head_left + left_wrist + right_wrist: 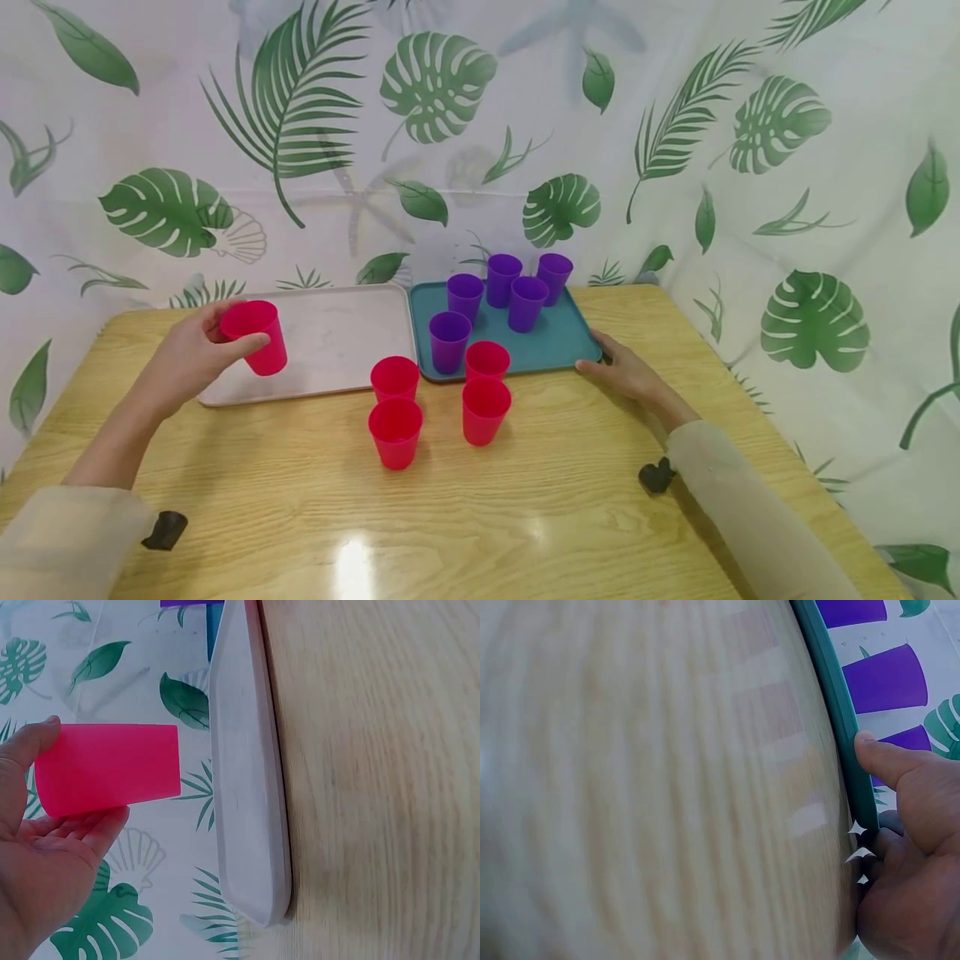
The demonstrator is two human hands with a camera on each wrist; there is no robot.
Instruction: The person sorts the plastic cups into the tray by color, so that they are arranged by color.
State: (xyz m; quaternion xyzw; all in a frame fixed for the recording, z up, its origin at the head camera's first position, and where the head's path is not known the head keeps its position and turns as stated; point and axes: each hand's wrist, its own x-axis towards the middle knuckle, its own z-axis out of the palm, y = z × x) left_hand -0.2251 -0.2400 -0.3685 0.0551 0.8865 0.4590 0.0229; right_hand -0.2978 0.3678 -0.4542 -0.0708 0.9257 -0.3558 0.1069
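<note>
Above the left part of the white tray point(341, 337), my left hand point(187, 354) holds a red plastic cup point(258, 337), thumb on one side and fingers on the other. The left wrist view shows that cup point(112, 769) gripped near its rim, with a gap between its base and the tray. My right hand point(622, 368) grips the front right corner of the teal tray point(551, 354). In the right wrist view the thumb presses on the tray's rim point(840, 712), with the other fingers curled at the corner. Several purple cups point(528, 302) stand upright on the teal tray.
Several more red cups point(396, 433) stand upright in two short rows on the wooden table point(315, 483), in front of where the trays meet. A leaf-patterned cloth point(465, 150) hangs behind the table. Dark wrist devices point(165, 530) sit at both sleeves.
</note>
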